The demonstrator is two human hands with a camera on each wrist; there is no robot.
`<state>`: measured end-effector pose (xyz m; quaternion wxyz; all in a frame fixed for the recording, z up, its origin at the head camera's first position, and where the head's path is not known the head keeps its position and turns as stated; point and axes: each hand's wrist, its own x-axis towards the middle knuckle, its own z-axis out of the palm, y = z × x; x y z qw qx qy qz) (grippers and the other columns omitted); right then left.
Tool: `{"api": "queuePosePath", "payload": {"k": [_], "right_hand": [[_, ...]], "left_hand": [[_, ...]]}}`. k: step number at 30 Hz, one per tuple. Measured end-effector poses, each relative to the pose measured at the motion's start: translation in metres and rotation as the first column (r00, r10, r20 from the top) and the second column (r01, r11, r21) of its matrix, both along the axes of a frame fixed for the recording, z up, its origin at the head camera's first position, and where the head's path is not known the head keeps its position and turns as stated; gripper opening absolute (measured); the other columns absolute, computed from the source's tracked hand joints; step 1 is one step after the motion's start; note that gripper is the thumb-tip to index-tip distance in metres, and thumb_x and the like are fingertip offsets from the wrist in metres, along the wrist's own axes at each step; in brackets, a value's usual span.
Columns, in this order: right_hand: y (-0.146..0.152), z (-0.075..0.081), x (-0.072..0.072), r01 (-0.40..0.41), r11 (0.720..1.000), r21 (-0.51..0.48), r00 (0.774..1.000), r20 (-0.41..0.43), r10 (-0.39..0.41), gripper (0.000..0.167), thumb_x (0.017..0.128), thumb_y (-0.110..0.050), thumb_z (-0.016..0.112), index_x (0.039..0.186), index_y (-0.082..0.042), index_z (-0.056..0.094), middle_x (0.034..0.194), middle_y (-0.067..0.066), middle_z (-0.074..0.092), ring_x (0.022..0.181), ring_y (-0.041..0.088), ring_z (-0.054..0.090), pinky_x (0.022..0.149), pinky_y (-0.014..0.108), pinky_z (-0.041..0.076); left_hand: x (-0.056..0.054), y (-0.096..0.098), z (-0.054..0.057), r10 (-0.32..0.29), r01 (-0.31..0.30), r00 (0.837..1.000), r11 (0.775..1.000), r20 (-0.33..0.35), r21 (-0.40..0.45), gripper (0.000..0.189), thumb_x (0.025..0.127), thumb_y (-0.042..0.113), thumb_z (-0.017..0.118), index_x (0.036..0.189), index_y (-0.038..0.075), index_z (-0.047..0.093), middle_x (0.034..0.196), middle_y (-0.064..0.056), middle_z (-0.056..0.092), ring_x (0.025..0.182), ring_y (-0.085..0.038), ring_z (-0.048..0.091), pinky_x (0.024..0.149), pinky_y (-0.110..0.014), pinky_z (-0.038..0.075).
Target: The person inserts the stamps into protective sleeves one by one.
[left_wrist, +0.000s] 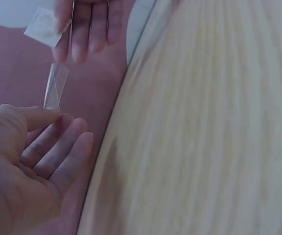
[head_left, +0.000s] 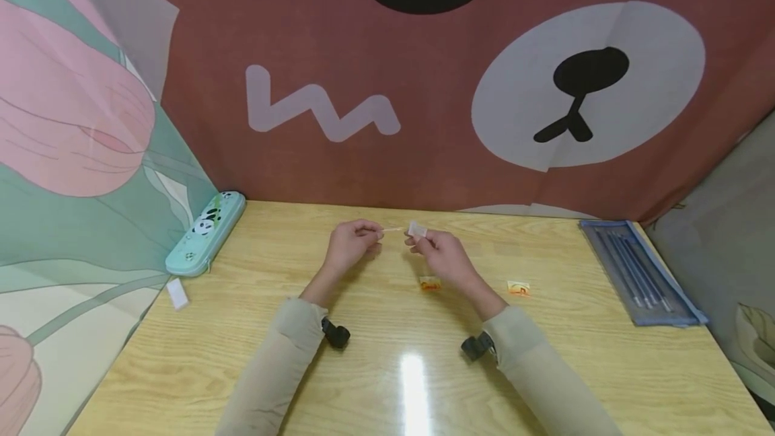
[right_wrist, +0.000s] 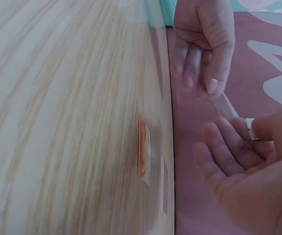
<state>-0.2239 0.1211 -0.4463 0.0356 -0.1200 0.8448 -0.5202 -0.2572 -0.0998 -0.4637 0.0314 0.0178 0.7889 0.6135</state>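
Over the far part of the table, my two hands face each other a short way apart. My left hand pinches one end of a narrow, clear plastic strip between thumb and forefinger, its other fingers loosely bent. The strip's free end points toward my right hand. Between thumb and forefinger, that hand holds a small, flat white square, partly covered by the thumb in the right wrist view. Close below the right hand, a small orange and yellow printed piece lies on the table.
A second orange and yellow piece lies further right. At the left edge are a light-blue panda pencil case and a small white block. A blue-edged zip pouch with long thin items lies at right. Printed cloth hangs behind the table.
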Motion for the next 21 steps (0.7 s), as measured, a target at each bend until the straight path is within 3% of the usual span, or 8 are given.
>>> {"api": "queuePosePath", "payload": {"k": [6, 14, 21], "right_hand": [[0.000, 0.004, -0.001, 0.039, 0.990, -0.137, 0.998, 0.045, -0.033, 0.035, 0.109, -0.018, 0.047, 0.132, 0.001, 0.064, 0.133, 0.018, 0.067, 0.110, 0.033, 0.070, 0.098, 0.046, 0.058], [0.014, 0.003, -0.004, 0.073, 0.992, -0.100, 0.995, 0.079, -0.066, 0.031, 0.106, -0.015, 0.053, 0.122, 0.006, 0.069, 0.127, 0.019, 0.070, 0.110, 0.032, 0.072, 0.093, 0.038, 0.061], [0.023, 0.004, -0.002, 0.112, 0.982, -0.149, 0.992, 0.082, -0.101, 0.030, 0.104, -0.012, 0.056, 0.125, 0.007, 0.068, 0.117, 0.026, 0.072, 0.103, 0.039, 0.073, 0.088, 0.038, 0.062]], "left_hand": [[0.002, 0.004, 0.006, 0.021, -0.022, 0.999, 0.999, -0.031, -0.029, 0.013, 0.094, 0.010, 0.072, 0.103, 0.002, 0.076, 0.099, -0.018, 0.077, 0.087, -0.035, 0.076, 0.073, -0.042, 0.065], [0.001, -0.003, -0.002, 0.065, -0.066, 0.997, 0.997, 0.045, 0.027, 0.016, 0.093, 0.008, 0.073, 0.106, 0.000, 0.076, 0.098, -0.020, 0.076, 0.090, -0.034, 0.075, 0.076, -0.038, 0.065], [0.001, -0.006, -0.005, 0.082, -0.083, 0.996, 0.996, 0.034, 0.038, 0.019, 0.093, 0.008, 0.073, 0.108, -0.002, 0.075, 0.098, -0.017, 0.075, 0.091, -0.031, 0.074, 0.075, -0.033, 0.064]]}}
